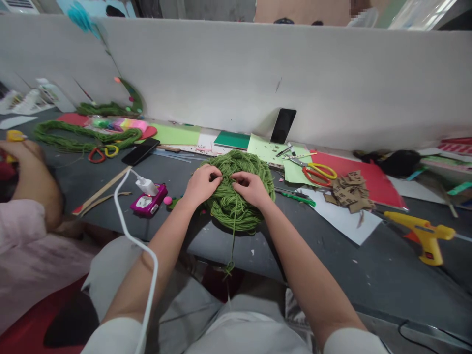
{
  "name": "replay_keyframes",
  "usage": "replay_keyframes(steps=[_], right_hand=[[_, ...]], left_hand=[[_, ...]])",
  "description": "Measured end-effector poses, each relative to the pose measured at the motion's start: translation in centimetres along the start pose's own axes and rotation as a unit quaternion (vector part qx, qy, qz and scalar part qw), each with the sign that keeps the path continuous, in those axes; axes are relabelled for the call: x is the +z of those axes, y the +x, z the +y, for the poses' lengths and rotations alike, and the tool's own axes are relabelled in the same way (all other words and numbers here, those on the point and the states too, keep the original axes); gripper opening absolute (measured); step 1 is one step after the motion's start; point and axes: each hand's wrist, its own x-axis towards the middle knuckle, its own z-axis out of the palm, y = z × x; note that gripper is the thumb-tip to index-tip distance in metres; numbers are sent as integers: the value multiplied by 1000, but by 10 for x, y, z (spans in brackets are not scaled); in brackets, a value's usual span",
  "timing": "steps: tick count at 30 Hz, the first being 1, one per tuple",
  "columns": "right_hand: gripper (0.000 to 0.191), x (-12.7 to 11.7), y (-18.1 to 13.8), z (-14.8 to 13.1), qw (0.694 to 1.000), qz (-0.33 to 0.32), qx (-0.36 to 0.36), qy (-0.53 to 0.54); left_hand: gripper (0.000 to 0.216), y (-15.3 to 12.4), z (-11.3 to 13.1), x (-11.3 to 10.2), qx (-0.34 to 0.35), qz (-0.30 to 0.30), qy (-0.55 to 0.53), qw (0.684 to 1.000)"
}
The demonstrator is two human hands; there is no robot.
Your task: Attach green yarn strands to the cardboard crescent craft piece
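A large coil of green yarn (238, 211) lies on the dark table right in front of me. My left hand (201, 184) rests on its upper left part, thumb and fingertips pinched on strands near the middle. From the right, my right hand (252, 188) pinches strands close by, a small gap away from the left. One strand hangs from the coil over the table's front edge and ends in a small knotted tangle (229, 268). Exactly which strands lie between the fingertips is too small to make out.
Left of the coil sit a purple power adapter (149, 200) with a white cable and a phone (140, 151). To the right lie orange-yellow scissors (320, 173), cardboard scraps (352, 191) and a yellow glue gun (420, 231). A co-worker's arm (35, 182) is at far left.
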Motion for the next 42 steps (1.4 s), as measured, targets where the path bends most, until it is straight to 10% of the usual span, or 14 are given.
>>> replay_keyframes(steps=[42], right_hand=[[27, 3, -4, -1, 996, 57, -47, -52]], left_hand=[[23, -10, 11, -22, 37, -1, -99, 994]])
